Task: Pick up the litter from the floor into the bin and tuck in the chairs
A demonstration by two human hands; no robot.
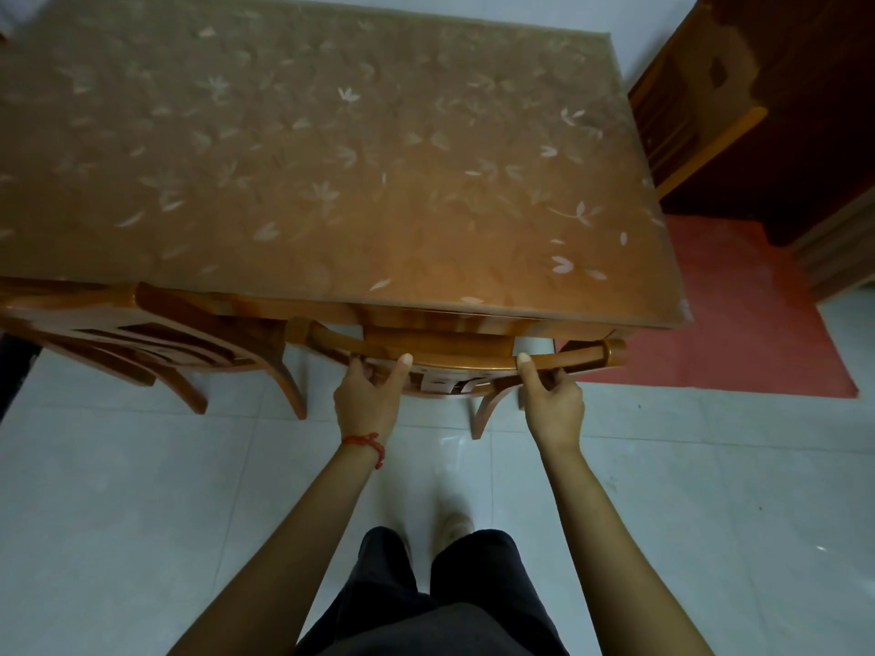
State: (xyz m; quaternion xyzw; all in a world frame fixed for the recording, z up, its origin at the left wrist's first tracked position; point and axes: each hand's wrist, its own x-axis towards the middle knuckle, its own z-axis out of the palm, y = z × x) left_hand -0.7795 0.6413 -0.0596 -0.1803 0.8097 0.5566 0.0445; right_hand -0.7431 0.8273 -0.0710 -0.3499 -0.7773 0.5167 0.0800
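wooden chair (pixel 466 355) sits right at the near edge of the table (pixel 303 149), its curved top rail just under the tabletop lip, seat mostly hidden beneath. risk from here, as a guess: a harder push could jam the top rail or the thumbs against the table edge, since the thumbs lie on the rail on the table side; an uneven shove from one hand could skew the chair so its leg scrapes the tiled floor (pixel 118 513) or knocks the neighbour chair (pixel 151 343), tucked close beside it to the left along the same table edge. left hand (pixel 367 395) grips the rail left of centre, thumb pressed flat on top, fingers curled underneath. right hand (pixel 551 400) grips right of centre the same way, fingers wrapped under and only partly visible. both arms reach forward, nearly straight, wrists level. no litter or bin visible near the table, so cannot tell how that part stands.
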